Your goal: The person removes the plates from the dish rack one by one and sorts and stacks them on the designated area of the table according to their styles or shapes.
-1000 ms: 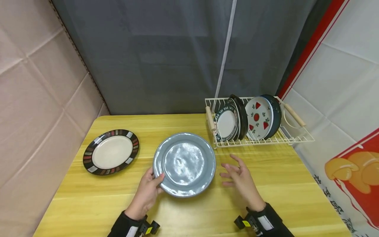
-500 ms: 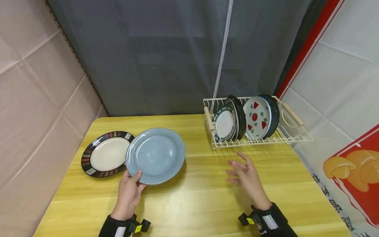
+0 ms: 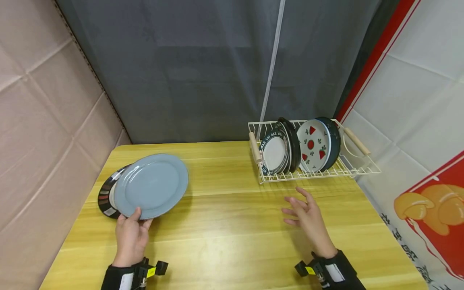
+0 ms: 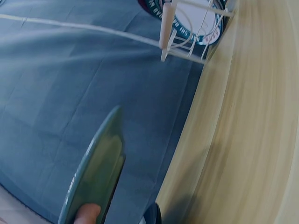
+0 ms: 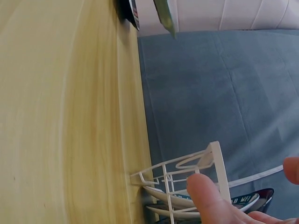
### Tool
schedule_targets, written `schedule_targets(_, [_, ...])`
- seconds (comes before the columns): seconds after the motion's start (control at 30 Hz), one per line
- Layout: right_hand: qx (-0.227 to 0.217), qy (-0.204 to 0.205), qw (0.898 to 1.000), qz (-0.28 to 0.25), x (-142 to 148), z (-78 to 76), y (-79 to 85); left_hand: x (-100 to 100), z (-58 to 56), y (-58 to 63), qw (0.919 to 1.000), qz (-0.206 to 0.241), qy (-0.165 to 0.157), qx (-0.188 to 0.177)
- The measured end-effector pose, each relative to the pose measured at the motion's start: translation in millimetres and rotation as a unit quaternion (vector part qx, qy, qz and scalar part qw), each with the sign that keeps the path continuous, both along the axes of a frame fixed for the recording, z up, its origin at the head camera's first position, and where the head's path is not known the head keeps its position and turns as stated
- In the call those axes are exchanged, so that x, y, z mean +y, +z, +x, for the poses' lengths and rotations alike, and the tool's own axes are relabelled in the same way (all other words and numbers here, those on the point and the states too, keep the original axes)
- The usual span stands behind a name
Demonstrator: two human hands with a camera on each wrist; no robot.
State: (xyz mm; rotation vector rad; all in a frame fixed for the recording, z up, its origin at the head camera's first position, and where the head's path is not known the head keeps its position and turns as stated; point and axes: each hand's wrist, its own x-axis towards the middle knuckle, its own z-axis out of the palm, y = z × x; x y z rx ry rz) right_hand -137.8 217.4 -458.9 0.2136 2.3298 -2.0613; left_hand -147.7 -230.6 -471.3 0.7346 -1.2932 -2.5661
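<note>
My left hand pinches the near rim of a blue-grey plate, thumb on top and fingers beneath. In the left wrist view the plate shows nearly edge-on, held above the table. It overlaps a white plate with a dark patterned rim, which lies on the table at the left and is mostly hidden behind it in the head view. My right hand hovers with loosely bent fingers in front of the dish rack and holds nothing.
A white wire dish rack with wooden handles stands at the back right. In it are several upright dishes, among them a strawberry-patterned plate and a plate with a lettered rim. A grey curtain hangs behind the wooden table.
My left hand has carried the blue-grey plate leftward from the table's middle until it covers most of the dark-rimmed plate. My right hand has drifted slightly to the right.
</note>
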Motion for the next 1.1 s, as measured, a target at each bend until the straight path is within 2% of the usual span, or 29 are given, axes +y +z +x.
schedule_targets(0.13, [-0.002, -0.011, 1.000, 0.002, 2.2, -0.7, 0.9, -9.0, -1.7, -2.9, 0.9990, 0.026, 0.032, -0.017])
schedule_targets(0.3, [-0.002, -0.014, 1.000, -0.004, 3.4, -0.6, 0.4, -15.8, -4.0, -5.6, 0.9974, 0.024, 0.056, -0.040])
schedule_targets(0.57, [-0.009, -0.022, 1.000, -0.003, 9.7, -0.7, -0.6, -22.0, -10.0, -8.2, 0.9953, 0.035, 0.070, -0.057])
schedule_targets(0.83, [-0.006, -0.027, 1.000, -0.012, 12.6, -0.8, -0.3, -22.5, -13.2, -13.0, 0.9936, 0.025, 0.074, -0.081])
schedule_targets(0.97, [-0.006, -0.028, 0.999, -0.014, 13.3, -0.4, -1.0, -21.5, -14.4, -12.4, 0.9928, 0.009, 0.074, -0.093])
schedule_targets(1.1, [-0.004, -0.027, 1.000, -0.015, 14.4, -0.4, -1.9, -19.6, -14.8, -11.9, 0.9934, -0.010, 0.079, -0.082])
